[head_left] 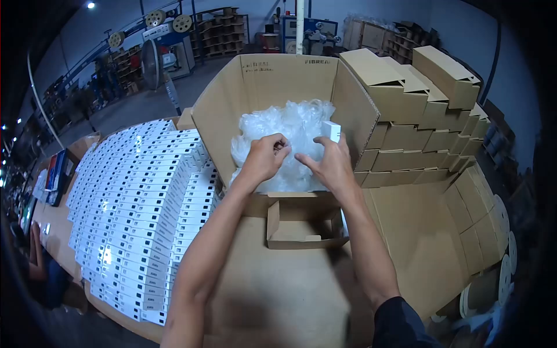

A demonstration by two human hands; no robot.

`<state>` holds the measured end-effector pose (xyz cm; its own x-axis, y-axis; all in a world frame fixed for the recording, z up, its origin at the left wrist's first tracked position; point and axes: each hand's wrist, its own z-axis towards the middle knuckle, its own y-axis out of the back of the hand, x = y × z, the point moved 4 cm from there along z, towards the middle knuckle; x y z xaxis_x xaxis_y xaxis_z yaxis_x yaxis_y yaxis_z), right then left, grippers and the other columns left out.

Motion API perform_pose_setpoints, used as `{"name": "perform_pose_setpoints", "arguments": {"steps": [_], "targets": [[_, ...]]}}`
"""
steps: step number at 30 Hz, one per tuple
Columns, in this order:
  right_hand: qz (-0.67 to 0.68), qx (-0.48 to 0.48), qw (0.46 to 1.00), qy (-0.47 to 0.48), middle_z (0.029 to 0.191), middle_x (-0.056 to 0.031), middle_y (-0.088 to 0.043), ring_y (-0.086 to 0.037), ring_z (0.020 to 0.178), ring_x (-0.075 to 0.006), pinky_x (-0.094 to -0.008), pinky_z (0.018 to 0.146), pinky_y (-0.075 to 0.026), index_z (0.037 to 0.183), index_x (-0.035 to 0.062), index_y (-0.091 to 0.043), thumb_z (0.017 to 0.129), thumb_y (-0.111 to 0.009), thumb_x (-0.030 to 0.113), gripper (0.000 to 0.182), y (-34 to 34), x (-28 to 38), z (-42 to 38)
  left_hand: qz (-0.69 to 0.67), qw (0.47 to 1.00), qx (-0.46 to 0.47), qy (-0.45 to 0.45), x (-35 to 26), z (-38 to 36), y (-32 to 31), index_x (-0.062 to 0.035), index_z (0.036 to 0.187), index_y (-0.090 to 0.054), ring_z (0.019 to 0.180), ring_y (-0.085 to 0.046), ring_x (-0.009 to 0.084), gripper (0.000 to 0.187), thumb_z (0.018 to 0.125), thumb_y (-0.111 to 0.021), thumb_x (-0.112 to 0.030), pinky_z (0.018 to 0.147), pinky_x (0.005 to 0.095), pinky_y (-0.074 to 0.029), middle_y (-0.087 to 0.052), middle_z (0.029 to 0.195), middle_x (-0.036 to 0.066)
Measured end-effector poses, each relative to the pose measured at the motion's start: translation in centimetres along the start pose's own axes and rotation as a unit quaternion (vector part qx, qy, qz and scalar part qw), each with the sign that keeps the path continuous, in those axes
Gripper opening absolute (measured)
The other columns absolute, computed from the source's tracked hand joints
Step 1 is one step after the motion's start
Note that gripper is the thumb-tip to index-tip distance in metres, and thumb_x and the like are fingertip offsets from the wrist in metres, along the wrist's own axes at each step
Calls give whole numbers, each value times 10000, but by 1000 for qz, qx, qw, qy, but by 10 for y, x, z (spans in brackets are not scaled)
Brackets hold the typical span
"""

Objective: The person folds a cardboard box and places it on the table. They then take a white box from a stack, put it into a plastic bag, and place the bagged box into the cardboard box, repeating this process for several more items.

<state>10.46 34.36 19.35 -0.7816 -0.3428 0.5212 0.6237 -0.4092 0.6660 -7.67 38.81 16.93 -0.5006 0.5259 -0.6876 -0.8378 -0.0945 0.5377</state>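
A large open cardboard box [278, 75] holds a heap of clear plastic bags [296, 116]. Over the heap is my left hand [270, 155], its fingers curled in a pinch; what they hold, if anything, is too small to make out. My right hand [328, 159] is beside it, holding a small white box [331, 131] upright against the palm, with thumb and index finger apart. Below both hands an open, smaller brown carton [296, 233] sits on the cardboard work surface [261, 278]; no contents show in its visible part.
Many rows of stacked white boxes [127, 214] cover the left side. Closed brown cartons [400, 104] are piled at the right behind a large open cardboard tray [418, 226]. A fan [152, 64] and machinery stand behind. Part of another person's arm [36, 255] shows at far left.
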Motion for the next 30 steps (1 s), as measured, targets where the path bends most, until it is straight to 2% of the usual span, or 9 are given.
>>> {"name": "perform_pose_setpoints", "arguments": {"steps": [4, 11, 13, 14, 17, 20, 23, 27, 30], "targets": [[67, 9, 998, 8, 1082, -335, -676, -649, 1136, -412, -479, 940, -514, 1056, -51, -727, 877, -792, 270, 373, -10, -9, 19, -32, 999, -2, 22, -12, -2, 19, 29, 1010, -681, 746, -641, 131, 190, 994, -663, -159, 716, 301, -521, -681, 821, 68], [215, 25, 969, -119, 718, -229, -693, -708, 680, -307, -418, 670, -547, 821, -43, -719, 943, -708, 214, 286, -12, -21, 21, -12, 982, -180, 56, 17, 12, 35, -17, 1019, -708, 797, -697, 282, 264, 996, -645, -273, 757, 399, -526, -716, 846, 153], [178, -36, 982, -46, 728, -227, -687, -688, 633, -292, -416, 602, -536, 818, -46, -714, 953, -703, 226, 303, -17, -30, 23, -4, 981, -183, 55, 21, 18, 38, -2, 1024, -708, 734, -632, 186, 282, 1001, -657, -278, 726, 354, -506, -673, 779, 119], [177, -48, 982, -41, 732, -228, -684, -684, 636, -297, -421, 601, -535, 820, -48, -713, 956, -700, 226, 306, -19, -36, 22, 0, 981, -185, 57, 23, 18, 39, 5, 1027, -709, 702, -599, 138, 291, 1003, -664, -281, 710, 332, -496, -651, 745, 101], [207, -51, 973, -91, 746, -232, -679, -683, 697, -335, -448, 662, -544, 828, -56, -716, 961, -690, 215, 302, -8, -28, 21, 37, 980, -160, 114, -9, 12, 49, 7, 1017, -710, 657, -621, 221, 315, 998, -675, -305, 685, 350, -501, -664, 730, 129], [165, -79, 980, -72, 801, -258, -677, -645, 805, -423, -508, 791, -506, 826, -69, -712, 947, -682, 165, 265, -8, -27, 27, 71, 976, -167, 119, 1, 23, 47, -15, 1017, -697, 786, -692, 407, 287, 988, -672, -299, 724, 475, -523, -703, 827, 235], [94, -123, 988, -21, 804, -195, -639, -667, 703, -300, -411, 607, -566, 849, -79, -712, 973, -674, 165, 276, -1, -20, 29, 137, 971, -197, 21, 31, 34, 39, 10, 1000, -686, 835, -682, 453, 254, 983, -678, -244, 751, 513, -523, -703, 856, 256], [104, -124, 987, -5, 932, -256, -671, -626, 1010, -422, -504, 871, -497, 911, -38, -741, 915, -747, 217, 255, 2, -16, 30, 170, 967, -179, -59, 27, 39, 38, 43, 959, -676, 861, -683, 467, 230, 968, -688, -187, 762, 521, -522, -703, 878, 276], [53, -92, 993, 58, 1205, -297, -604, -595, 1139, -448, -486, 978, -498, 1030, -34, -749, 854, -830, 325, 408, -6, -10, 36, 90, 982, -163, -7, 24, 40, 39, 55, 924, -667, 816, -681, 464, 246, 987, -662, -182, 723, 512, -518, -683, 791, 267]]}}
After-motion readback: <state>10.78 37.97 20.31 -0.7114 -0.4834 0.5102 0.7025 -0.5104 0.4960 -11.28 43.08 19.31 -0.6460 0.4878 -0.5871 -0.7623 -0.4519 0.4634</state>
